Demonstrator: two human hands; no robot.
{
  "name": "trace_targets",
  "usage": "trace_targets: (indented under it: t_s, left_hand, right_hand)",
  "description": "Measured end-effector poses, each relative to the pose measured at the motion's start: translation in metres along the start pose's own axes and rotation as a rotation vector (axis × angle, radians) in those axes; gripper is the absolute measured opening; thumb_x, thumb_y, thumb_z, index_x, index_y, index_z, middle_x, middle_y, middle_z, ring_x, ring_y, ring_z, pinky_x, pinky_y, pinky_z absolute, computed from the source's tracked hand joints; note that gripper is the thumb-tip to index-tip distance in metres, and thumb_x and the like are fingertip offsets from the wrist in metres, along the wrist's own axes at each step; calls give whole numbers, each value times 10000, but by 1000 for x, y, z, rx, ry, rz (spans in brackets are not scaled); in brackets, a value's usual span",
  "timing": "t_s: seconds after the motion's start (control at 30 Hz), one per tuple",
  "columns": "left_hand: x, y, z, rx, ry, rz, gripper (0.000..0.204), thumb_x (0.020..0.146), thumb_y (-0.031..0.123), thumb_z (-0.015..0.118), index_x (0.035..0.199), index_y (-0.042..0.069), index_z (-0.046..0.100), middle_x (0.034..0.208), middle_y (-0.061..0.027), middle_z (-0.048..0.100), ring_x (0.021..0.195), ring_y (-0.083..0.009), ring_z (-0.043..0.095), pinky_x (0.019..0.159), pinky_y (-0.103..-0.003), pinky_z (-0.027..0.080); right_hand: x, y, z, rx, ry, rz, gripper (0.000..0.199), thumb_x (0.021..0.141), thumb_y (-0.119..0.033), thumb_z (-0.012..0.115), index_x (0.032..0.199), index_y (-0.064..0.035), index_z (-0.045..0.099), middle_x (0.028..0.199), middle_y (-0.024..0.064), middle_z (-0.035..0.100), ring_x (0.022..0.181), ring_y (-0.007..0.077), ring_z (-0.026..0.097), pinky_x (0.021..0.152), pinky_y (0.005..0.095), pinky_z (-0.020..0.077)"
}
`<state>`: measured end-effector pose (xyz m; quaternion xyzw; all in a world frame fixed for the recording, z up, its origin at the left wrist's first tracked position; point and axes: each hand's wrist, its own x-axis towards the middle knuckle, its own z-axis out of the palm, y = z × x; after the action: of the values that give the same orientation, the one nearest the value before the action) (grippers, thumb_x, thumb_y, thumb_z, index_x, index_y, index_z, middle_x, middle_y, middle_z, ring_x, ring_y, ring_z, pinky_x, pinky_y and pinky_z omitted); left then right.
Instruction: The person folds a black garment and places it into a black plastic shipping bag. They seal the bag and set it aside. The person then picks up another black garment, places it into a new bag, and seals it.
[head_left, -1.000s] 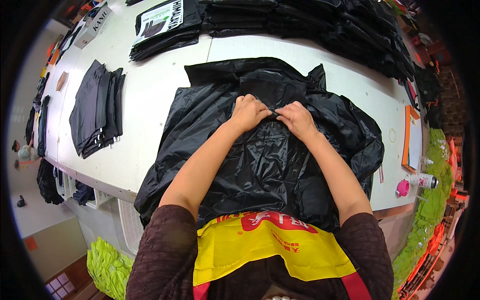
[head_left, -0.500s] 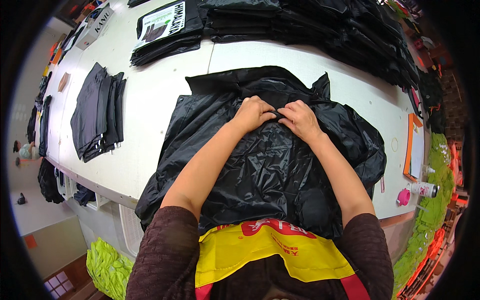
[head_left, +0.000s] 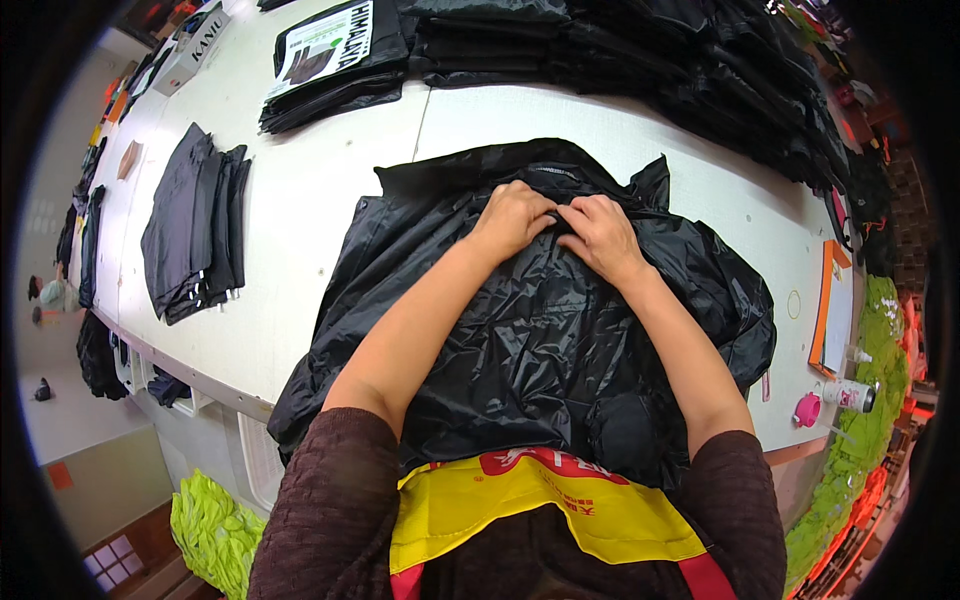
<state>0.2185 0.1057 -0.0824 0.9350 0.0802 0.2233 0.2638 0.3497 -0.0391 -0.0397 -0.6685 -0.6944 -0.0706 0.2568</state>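
A shiny black jacket (head_left: 540,330) lies spread on the white table (head_left: 300,260) in front of me, its hem hanging over the near edge. My left hand (head_left: 512,218) and my right hand (head_left: 597,233) rest side by side on its upper middle, just below the collar. Both hands pinch the fabric there, fingertips almost touching. What lies under the fingers is hidden.
A folded dark garment stack (head_left: 192,235) lies to the left. Packaged black garments (head_left: 335,60) and rows of folded black ones (head_left: 680,70) line the far side. An orange clipboard (head_left: 835,310), a white bottle (head_left: 850,395) and a pink object (head_left: 806,410) sit at right. Yellow-green fabric (head_left: 215,530) lies below the table.
Both hands have stayed together near the collar, shifting slightly up the jacket. The fabric around them has bunched a little differently.
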Motion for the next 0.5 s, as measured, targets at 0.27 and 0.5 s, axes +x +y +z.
trace_targets:
  t_s: [0.27,0.5]
  left_hand:
    - [4,29,-4,424,327,158,281,730,166,597,999,89,615,971,-25,558,896,-213,505,757,-352,395]
    - [14,7,20,430,309,82,307,718,84,558,1019,59,610,973,-34,593,877,-212,530,727,-329,422]
  right_hand:
    - [19,54,20,487,-319,483,310,781,-202,659,1050,-47,653,947,129,661,871,259,624,795,318,475]
    - [44,67,22,351,-415,526,211,841,-190,605,958,-22,654,879,144,662,837,266,629,756,313,479]
